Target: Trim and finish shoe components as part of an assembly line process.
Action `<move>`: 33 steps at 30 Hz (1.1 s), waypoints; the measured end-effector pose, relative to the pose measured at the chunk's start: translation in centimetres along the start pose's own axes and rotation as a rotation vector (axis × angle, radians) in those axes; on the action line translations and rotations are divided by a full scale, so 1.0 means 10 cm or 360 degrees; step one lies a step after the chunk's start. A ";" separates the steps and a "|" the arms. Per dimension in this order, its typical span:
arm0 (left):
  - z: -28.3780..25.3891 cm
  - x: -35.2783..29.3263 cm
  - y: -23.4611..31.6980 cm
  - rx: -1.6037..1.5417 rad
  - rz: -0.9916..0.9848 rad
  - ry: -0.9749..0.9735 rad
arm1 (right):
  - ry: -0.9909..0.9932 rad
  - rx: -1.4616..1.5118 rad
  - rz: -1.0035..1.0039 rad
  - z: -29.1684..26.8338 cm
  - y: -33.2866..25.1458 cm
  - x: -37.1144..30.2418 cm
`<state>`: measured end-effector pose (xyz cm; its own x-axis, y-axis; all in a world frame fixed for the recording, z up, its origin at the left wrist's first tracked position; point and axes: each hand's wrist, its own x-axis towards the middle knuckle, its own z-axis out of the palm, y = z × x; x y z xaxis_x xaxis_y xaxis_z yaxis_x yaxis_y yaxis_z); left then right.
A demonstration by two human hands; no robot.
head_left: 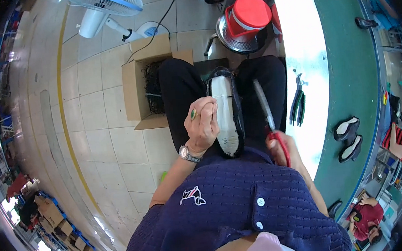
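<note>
A black shoe [225, 111] lies sole-side up between my thighs, its pale, unsoled bottom facing me. My left hand [203, 125] is closed at the shoe's left edge, fingertips pressed on the pale bottom; whether a small piece is pinched there cannot be made out. In my right hand [283, 149], to the right of the shoe, is a pair of red-handled scissors [265, 105]. The blades point away from me, apart from the shoe and slightly blurred.
An open cardboard box [133, 90] with dark scraps stands by my left leg. Dark-handled pliers [297, 101] lie on the metal ledge [306, 44] at right. Beyond it, a green belt [356, 64] carries several shoes. Ahead are a red bucket [251, 13] on a metal stool and a fan [104, 5].
</note>
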<state>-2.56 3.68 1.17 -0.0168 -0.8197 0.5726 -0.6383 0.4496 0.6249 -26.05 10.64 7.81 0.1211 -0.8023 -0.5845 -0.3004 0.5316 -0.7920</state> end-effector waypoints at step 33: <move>-0.32 -0.40 0.17 -0.0671 -0.1422 -0.0647 | 0.1454 -0.1789 -0.0193 -0.91 1.07 1.15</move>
<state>-1.12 8.84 1.61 0.0200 -0.9346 -0.3551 -0.2296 -0.3500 0.9082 -36.53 4.68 -5.78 -0.3045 -0.9438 0.1287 -0.9524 0.3041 -0.0227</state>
